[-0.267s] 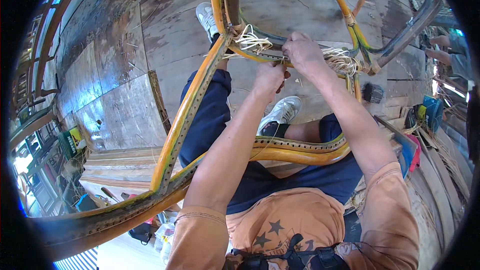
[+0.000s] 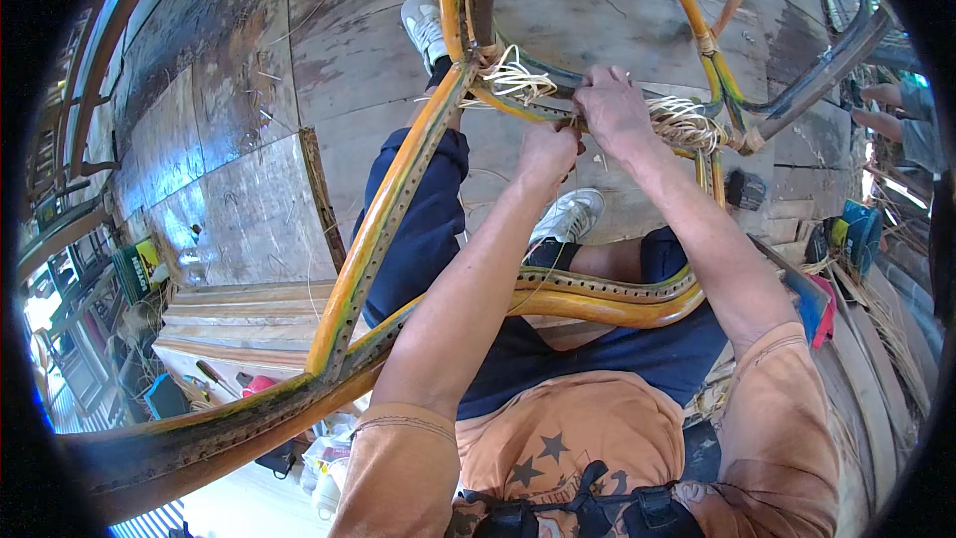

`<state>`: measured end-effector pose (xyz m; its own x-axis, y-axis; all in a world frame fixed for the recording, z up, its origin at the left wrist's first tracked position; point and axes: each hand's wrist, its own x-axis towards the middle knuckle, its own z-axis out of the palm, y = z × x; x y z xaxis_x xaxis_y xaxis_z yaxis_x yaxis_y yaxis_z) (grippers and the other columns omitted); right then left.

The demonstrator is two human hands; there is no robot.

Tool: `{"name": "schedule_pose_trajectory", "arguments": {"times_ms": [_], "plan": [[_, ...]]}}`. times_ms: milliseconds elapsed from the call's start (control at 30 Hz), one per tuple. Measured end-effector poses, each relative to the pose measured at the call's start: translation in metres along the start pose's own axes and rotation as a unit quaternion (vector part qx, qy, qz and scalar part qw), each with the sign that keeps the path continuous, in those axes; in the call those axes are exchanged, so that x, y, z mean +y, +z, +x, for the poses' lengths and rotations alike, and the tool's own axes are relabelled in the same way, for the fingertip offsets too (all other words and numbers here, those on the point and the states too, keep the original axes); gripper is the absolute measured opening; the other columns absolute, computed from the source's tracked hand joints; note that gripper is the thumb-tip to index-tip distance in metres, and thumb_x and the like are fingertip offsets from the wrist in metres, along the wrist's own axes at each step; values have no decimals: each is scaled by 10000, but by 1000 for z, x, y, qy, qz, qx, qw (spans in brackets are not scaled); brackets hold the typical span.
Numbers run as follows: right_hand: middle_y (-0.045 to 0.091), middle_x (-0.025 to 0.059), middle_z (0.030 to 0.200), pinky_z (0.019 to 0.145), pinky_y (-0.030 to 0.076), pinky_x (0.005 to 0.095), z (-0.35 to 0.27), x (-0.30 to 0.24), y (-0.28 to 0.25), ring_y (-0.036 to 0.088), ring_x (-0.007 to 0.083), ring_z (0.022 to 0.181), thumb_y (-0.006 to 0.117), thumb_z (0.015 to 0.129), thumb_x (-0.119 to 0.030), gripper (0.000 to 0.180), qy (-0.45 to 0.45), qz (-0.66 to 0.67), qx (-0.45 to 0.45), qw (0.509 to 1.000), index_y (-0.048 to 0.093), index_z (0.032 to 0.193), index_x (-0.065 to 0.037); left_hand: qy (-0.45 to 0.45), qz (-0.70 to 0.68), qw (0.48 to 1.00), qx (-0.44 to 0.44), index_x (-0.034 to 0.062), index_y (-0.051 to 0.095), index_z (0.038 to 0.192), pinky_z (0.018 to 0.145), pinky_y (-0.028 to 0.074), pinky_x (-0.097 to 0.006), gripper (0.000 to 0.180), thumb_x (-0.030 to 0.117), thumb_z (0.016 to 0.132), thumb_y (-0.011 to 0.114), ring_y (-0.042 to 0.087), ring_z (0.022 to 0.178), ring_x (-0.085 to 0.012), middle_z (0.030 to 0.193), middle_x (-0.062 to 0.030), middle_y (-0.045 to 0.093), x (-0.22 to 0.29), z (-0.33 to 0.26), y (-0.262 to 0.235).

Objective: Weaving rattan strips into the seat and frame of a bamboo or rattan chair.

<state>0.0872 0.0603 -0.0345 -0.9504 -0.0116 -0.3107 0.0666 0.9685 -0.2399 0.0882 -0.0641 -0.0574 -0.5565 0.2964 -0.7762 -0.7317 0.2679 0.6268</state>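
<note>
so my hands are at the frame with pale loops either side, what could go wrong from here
The pale loops bunched beside the right hand might tangle or snag on it. The left hand is near the right, so they could get in each other's way. The legs sit close to the orange frame; a bump might shift it.

Across the front of my orange shirt [image 2: 597, 418], below two dark printed stars [image 2: 538, 459], runs a line of dark lettering [image 2: 558, 488], partly hidden by my black straps [image 2: 583, 510]. Off to my left, a dark green and yellow box [image 2: 137, 271] carries pale block letters turned sideways; I can make out no other writing clearly.
</note>
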Motion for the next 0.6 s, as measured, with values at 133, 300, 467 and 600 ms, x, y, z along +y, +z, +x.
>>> {"name": "schedule_pose_trajectory", "arguments": {"times_ms": [133,300,467,600], "plan": [[513,69,1011,861,381,391,-2,-1,5,455,254,1020,527,756,-128,164,-56,-39,41,997,655,845,-77,21,1,1000,-1,18,563,768,362,283,-273,171,145,839,473,403,433,-114,632,-49,528,2,0,-1],[522,67,1038,857,384,384,-5,6,-9,457,257,1036,581,725,-124,122,-35,-65,13,997,632,832,-91,47,15,999,-15,5,563,783,356,285,-276,181,164,837,494,397,422,-114,637,-54,525,-8,8,5],[553,92,1043,849,408,356,-69,21,-108,506,262,1015,597,776,-111,213,-29,69,347,935,621,985,-75,62,50,997,-5,-5,561,845,388,331,-282,239,232,840,527,434,460,-123,692,-57,542,-10,-7,-3],[595,141,1008,860,427,340,-183,82,-116,558,277,971,577,818,-82,220,146,129,329,924,602,1024,-8,-90,-60,994,-11,-4,539,932,470,396,-284,263,248,857,521,489,562,-153,750,-72,551,-1,-14,-7]]}}
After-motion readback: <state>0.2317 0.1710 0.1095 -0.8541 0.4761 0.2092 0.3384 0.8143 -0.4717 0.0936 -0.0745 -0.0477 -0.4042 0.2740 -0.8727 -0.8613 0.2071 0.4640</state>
